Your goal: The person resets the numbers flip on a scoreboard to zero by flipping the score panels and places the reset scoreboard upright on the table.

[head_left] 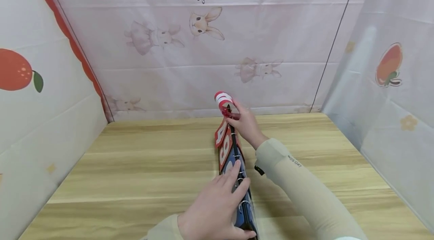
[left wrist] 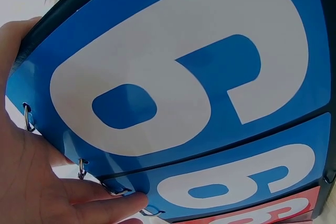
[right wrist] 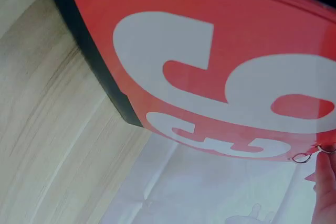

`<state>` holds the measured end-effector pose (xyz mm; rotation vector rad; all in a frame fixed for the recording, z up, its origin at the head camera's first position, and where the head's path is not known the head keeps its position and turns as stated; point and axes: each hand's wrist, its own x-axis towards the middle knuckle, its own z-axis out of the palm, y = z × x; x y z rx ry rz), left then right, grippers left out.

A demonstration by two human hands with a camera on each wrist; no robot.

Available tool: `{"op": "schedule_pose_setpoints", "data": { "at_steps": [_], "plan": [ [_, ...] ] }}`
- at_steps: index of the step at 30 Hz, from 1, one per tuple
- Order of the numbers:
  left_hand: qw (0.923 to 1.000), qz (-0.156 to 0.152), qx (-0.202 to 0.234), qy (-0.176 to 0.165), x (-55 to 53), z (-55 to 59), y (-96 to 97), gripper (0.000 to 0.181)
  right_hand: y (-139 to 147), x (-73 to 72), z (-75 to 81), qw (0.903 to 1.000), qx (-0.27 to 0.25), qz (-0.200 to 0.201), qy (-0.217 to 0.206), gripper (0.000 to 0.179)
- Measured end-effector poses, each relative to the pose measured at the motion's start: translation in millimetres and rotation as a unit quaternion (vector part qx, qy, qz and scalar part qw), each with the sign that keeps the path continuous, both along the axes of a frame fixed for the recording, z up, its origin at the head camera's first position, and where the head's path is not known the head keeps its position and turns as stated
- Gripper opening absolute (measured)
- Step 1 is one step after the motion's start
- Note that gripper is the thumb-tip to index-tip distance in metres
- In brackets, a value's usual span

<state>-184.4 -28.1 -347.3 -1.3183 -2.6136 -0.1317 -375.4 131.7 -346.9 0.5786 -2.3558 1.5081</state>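
A tabletop flip scoreboard (head_left: pixel 246 213) stands tent-like, its ringed top edge running away from me. Blue number cards (left wrist: pixel 236 3) hang at its near end, red ones (right wrist: pixel 94 14) at its far end. My left hand (head_left: pixel 217 202) rests over the near end, its fingers spread along the rings and its thumb at the end. In the left wrist view those fingers (left wrist: pixel 105 200) lie beside the metal rings. At the far end my right hand (head_left: pixel 249 125) pinches a red number card (head_left: pixel 223 98), which bends up over the top edge. The right wrist view shows only a fingertip beside a ring.
The scoreboard stands on a wood-grain table (head_left: pixel 152 168). Behind the table rises a pale rabbit-print cloth (head_left: pixel 169 89). More printed cloth hangs at the left (head_left: pixel 40 119) and right (head_left: pixel 383 112) sides.
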Motion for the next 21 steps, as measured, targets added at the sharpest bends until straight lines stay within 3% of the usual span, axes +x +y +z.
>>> {"op": "schedule_pose_setpoints", "data": {
  "at_steps": [4,7,9,11,14,21],
  "plan": [
    [0.9998,0.004,-0.005,-0.021,-0.5,0.0,0.1,0.091,0.6,-1.1,0.7,0.9995,0.030,-0.005,-0.003,0.091],
    [0.9998,0.003,-0.005,-0.021,-0.9,0.0,0.1,0.092,0.7,-0.9,2.2,0.9929,0.112,-0.014,0.039,0.061],
    [0.9999,0.000,-0.002,-0.014,-0.9,0.2,-0.2,0.093,0.4,-0.2,3.8,0.9819,0.169,-0.015,0.085,0.032],
    [1.0000,-0.002,0.001,-0.007,-1.0,0.3,-0.5,0.093,0.5,0.0,5.7,0.9693,0.214,-0.018,0.119,0.017],
    [1.0000,-0.001,0.001,-0.001,-0.5,0.2,-0.8,0.093,1.9,-0.5,7.1,0.9623,0.239,-0.005,0.129,0.017],
    [0.9999,-0.002,0.006,0.009,1.2,-2.0,-0.5,0.092,5.6,-2.9,5.5,0.9492,0.296,0.021,0.104,0.027]
  ]
}}
